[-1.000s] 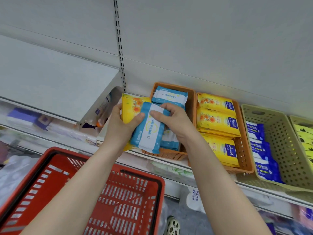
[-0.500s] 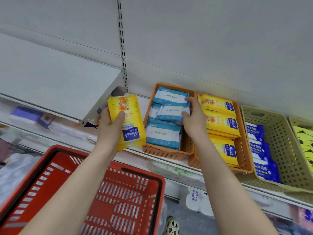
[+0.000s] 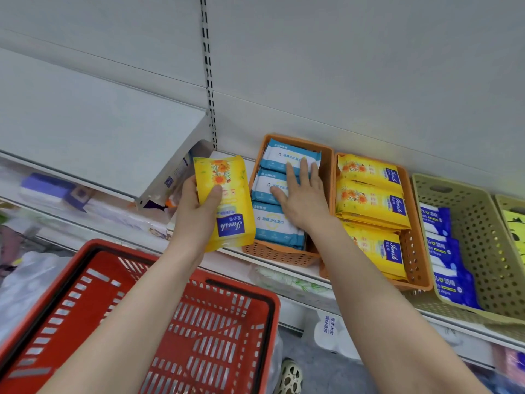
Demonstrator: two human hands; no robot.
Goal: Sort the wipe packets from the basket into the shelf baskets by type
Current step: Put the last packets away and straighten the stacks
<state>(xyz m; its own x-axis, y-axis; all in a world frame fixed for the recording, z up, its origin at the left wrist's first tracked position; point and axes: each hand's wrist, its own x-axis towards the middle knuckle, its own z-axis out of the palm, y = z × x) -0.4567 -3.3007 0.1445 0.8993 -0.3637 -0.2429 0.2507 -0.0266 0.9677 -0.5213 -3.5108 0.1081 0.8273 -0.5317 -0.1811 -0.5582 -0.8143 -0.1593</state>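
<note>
My left hand grips a yellow flower-print wipe packet upright, just left of the first orange shelf basket. That basket holds three blue-and-white packets in a row. My right hand lies flat with straight fingers on the middle and far blue packets. The second orange basket to the right holds yellow packets of the same kind as the one I hold. The red shopping basket sits below my arms; its inside looks bare.
A beige perforated basket with dark blue packets stands further right, and another with a yellow-green packet at the frame edge. A grey shelf juts out at the left. White packs lie on the lower shelf.
The blue packet that both hands held went into the first orange basket. My right hand now presses flat on the blue packets. My left hand has lifted the yellow packet upright.
</note>
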